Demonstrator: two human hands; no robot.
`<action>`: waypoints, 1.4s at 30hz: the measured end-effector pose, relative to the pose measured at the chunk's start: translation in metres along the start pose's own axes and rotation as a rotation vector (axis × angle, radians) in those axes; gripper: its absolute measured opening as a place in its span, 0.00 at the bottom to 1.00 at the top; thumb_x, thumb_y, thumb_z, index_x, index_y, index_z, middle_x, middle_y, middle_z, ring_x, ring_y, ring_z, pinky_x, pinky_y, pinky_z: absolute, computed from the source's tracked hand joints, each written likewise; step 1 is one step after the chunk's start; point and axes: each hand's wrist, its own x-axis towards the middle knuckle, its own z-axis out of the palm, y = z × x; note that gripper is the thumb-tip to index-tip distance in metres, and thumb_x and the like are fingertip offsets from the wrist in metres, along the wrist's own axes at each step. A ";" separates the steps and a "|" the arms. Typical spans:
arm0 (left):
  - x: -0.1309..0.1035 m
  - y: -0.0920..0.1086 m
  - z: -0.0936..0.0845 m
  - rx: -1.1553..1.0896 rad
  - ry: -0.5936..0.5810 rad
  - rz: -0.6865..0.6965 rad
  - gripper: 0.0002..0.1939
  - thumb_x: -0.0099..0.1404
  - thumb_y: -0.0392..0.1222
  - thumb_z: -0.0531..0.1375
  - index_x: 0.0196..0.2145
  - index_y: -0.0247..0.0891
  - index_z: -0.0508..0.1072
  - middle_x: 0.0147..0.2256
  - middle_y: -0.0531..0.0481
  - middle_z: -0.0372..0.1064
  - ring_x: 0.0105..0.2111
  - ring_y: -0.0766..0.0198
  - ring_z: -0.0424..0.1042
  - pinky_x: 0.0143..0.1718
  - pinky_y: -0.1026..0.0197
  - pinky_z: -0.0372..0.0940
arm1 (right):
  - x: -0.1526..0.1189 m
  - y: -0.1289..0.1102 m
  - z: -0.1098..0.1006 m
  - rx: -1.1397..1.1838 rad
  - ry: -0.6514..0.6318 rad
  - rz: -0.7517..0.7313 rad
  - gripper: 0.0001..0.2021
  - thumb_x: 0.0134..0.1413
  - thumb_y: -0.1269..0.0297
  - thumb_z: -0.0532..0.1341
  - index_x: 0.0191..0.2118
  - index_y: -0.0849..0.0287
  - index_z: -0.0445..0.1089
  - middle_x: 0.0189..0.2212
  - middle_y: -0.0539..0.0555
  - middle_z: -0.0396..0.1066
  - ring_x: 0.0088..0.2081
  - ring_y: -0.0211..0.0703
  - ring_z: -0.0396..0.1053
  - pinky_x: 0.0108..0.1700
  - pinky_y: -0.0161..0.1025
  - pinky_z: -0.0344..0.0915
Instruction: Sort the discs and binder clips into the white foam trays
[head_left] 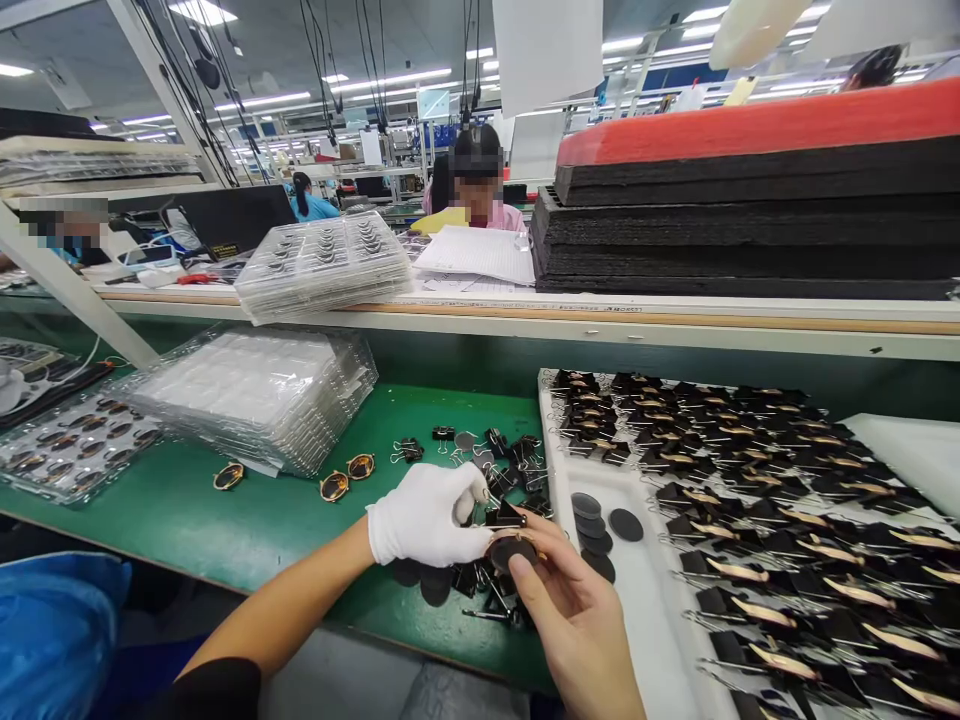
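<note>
My left hand (431,515), in a white glove, is closed at the handles of a black binder clip (506,515). Bare and to its right, my right hand (574,600) pinches a round gold-rimmed piece with a dark disc (511,550) on it, just below the clip. Loose binder clips (407,450) and dark discs lie around and under the hands on the green table (225,530). Farther left are several gold-rimmed round pieces (334,487). More dark discs (626,524) rest in the white tray at the right.
Rows of clipped pieces (750,480) fill much of the white tray (637,590). Clear plastic trays (255,390) are stacked at the back left. A shelf edge (450,322) crosses behind, bearing black foam sheets (720,240). A person (476,180) sits beyond it.
</note>
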 end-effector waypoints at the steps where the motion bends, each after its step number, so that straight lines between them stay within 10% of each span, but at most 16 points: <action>1: 0.000 0.000 -0.001 0.004 -0.045 0.014 0.12 0.55 0.46 0.66 0.33 0.39 0.69 0.22 0.59 0.67 0.22 0.70 0.62 0.26 0.66 0.54 | 0.000 0.001 -0.001 -0.004 -0.006 0.008 0.12 0.60 0.54 0.70 0.45 0.53 0.83 0.60 0.64 0.73 0.61 0.56 0.73 0.62 0.45 0.72; 14: 0.000 0.005 -0.003 -0.172 -0.282 -0.022 0.17 0.58 0.47 0.64 0.22 0.38 0.61 0.18 0.60 0.55 0.20 0.74 0.51 0.20 0.68 0.48 | -0.011 -0.013 0.010 0.156 0.068 0.168 0.17 0.53 0.48 0.73 0.42 0.54 0.83 0.50 0.60 0.77 0.49 0.51 0.78 0.52 0.40 0.76; 25: -0.002 0.013 -0.003 -0.434 -0.323 -0.457 0.12 0.65 0.48 0.61 0.29 0.38 0.67 0.25 0.53 0.77 0.15 0.71 0.67 0.16 0.69 0.59 | 0.013 -0.013 -0.001 0.512 0.376 0.185 0.13 0.50 0.53 0.77 0.39 0.52 0.81 0.41 0.51 0.76 0.39 0.37 0.70 0.41 0.32 0.72; 42: -0.003 0.020 0.007 -0.473 -0.362 -0.490 0.12 0.62 0.45 0.63 0.25 0.38 0.68 0.18 0.55 0.73 0.12 0.72 0.63 0.12 0.71 0.53 | 0.008 -0.008 0.010 0.277 0.234 0.141 0.14 0.58 0.52 0.71 0.46 0.55 0.81 0.42 0.55 0.80 0.43 0.43 0.74 0.53 0.42 0.71</action>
